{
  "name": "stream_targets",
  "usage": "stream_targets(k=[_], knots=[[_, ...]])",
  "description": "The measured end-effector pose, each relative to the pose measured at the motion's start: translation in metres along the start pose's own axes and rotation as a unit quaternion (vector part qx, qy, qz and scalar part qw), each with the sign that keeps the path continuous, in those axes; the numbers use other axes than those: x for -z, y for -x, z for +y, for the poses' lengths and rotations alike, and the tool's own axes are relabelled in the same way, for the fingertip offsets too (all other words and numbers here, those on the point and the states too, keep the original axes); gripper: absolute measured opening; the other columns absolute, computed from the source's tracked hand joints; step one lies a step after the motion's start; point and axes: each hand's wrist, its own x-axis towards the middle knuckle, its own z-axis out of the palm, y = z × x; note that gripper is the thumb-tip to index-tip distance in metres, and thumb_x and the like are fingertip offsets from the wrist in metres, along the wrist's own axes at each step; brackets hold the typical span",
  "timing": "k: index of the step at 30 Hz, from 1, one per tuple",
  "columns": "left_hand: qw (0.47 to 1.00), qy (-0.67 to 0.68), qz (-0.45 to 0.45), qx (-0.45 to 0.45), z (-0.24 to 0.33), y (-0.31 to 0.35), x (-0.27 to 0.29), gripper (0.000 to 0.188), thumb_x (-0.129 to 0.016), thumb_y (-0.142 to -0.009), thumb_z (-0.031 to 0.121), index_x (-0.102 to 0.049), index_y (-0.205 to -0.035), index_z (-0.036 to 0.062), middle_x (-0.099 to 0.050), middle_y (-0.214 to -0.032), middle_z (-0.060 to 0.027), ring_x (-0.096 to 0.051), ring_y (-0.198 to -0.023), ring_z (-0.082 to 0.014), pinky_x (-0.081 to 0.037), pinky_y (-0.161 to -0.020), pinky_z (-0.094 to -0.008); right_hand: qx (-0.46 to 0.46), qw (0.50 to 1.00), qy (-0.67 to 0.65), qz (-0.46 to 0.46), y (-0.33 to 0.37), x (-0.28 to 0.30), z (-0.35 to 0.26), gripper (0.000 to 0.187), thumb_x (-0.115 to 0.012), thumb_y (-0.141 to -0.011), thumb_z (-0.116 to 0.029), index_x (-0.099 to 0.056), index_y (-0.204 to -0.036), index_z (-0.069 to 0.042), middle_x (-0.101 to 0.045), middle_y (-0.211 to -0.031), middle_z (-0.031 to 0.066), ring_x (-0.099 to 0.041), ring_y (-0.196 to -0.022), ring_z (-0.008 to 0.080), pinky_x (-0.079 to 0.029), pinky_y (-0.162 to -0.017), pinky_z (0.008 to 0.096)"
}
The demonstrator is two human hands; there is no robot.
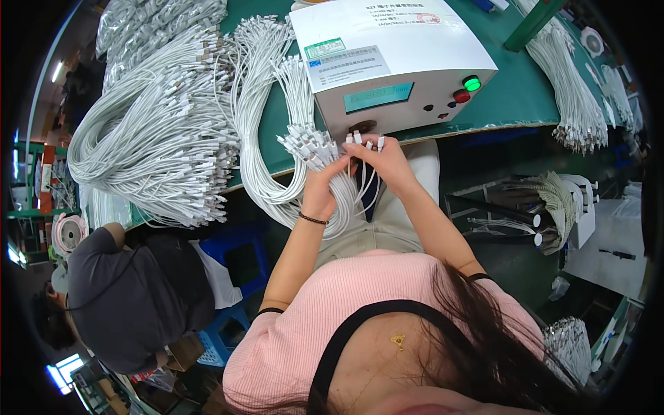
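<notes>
My left hand (319, 194) is closed around a bundle of white cables (309, 145), whose white plugs fan out above the fingers at the table's front edge. Just to its right, my right hand (389, 164) is closed on a few cable plugs (356, 138), with fingers and thumb pinched. Loose cable lengths hang below both hands. Right behind them stands a white tester box (477, 62) with a lit screen (378, 97), a glowing green lamp (472, 84) and a red button (461, 96). A dark round socket (362, 127) sits low on its front; whether a plug touches it I cannot tell.
On the green table (512, 104), a big heap of white cables (152, 124) and a looped bundle (256, 104) lie left of the box. More cables (570, 97) hang over the edge at right, past a green post (532, 28). A person (138, 297) sits at left near a blue stool (238, 256).
</notes>
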Motion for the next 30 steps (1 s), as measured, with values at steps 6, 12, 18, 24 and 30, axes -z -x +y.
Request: stream_targets(k=[6,12,18,24,30], knots=[[0.999,0.026,0.012,0.015,0.008,0.002,0.006,0.019,-0.062,-0.084,0.002,-0.059,-0.103,-0.0016,-0.065,-0.097,-0.0113,-0.064,-0.090,-0.0207,-0.051,-0.081,-0.0324,0.045,0.995,0.005,0.089,-0.001,0.003,0.011,0.018,-0.070,-0.083,-0.017,-0.069,-0.088,0.000,-0.068,-0.079,0.0044,-0.061,-0.070,0.0089,-0.045,-0.064,0.0241],[0.998,0.053,0.030,0.018,0.018,0.003,-0.012,0.023,-0.064,-0.083,0.001,-0.058,-0.105,0.0005,-0.064,-0.096,-0.0078,-0.063,-0.088,-0.0188,-0.051,-0.081,-0.0323,0.017,0.994,-0.021,0.105,-0.009,0.004,0.007,0.017,-0.072,-0.080,-0.016,-0.069,-0.083,0.000,-0.068,-0.075,0.0038,-0.056,-0.061,0.0073,-0.038,-0.054,0.0222],[0.999,-0.036,-0.024,-0.026,0.011,-0.002,-0.010,0.026,-0.067,-0.080,-0.001,-0.058,-0.104,0.0014,-0.064,-0.097,-0.0070,-0.062,-0.089,-0.0180,-0.049,-0.082,-0.0307,0.010,0.994,-0.016,0.110,-0.012,0.002,0.005,0.015,-0.072,-0.080,-0.017,-0.068,-0.082,-0.002,-0.064,-0.072,0.0015,-0.050,-0.058,0.0065,-0.037,-0.054,0.0219],[0.998,-0.039,-0.001,-0.057,0.007,-0.001,-0.007,0.028,-0.066,-0.079,-0.003,-0.058,-0.105,0.0011,-0.064,-0.097,-0.0071,-0.062,-0.089,-0.0176,-0.048,-0.080,-0.0297,-0.006,0.997,0.024,0.076,-0.004,-0.001,-0.003,0.017,-0.072,-0.081,-0.018,-0.069,-0.085,-0.002,-0.065,-0.073,0.0016,-0.051,-0.059,0.0061,-0.038,-0.055,0.0216],[1.000,-0.008,0.003,-0.017,0.004,-0.002,0.006,0.029,-0.064,-0.079,-0.005,-0.056,-0.107,-0.0011,-0.064,-0.100,-0.0098,-0.063,-0.087,-0.0189,-0.051,-0.077,-0.0323,0.051,0.995,0.070,0.046,0.007,-0.004,0.007,0.023,-0.071,-0.083,-0.020,-0.070,-0.094,0.000,-0.065,-0.074,0.0006,-0.052,-0.062,0.0062,-0.039,-0.059,0.0217]])
